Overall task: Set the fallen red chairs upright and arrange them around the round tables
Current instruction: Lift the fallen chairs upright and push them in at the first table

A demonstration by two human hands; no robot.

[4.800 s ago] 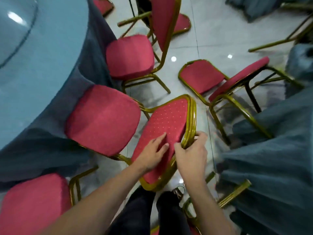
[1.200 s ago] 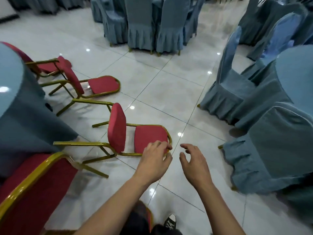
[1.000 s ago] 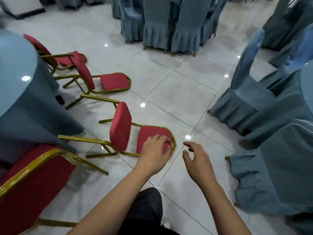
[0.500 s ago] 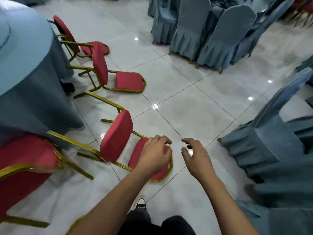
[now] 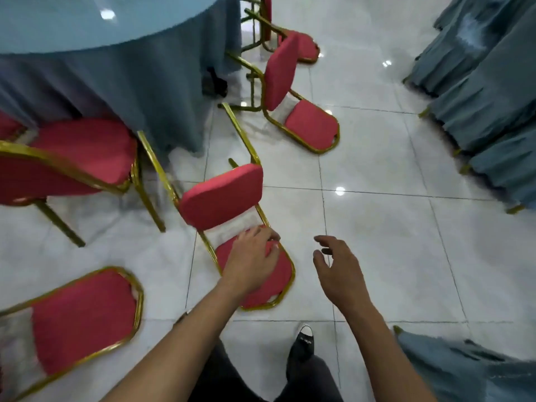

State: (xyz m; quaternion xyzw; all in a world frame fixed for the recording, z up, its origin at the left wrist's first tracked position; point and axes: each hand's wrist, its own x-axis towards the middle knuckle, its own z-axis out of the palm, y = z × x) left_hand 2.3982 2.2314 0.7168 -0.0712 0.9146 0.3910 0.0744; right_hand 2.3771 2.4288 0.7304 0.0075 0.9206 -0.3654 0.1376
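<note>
Part of the nearest fallen chair's backrest is hidden beneath the left hand. The near-left chair is cut off by the left edge. The round surface is cropped at the top.

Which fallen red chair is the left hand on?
The nearest fallen chair, its backrest flat on the floor under the left hand; another fallen chair lies beyond, untouched.

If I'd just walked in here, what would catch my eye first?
Red padded chairs with gold metal frames lying tipped on the glossy white tile floor: the nearest fallen chair has the left hand on its backrest, and the right hand hovers beside it. A round table draped in blue cloth fills the upper left.
</note>
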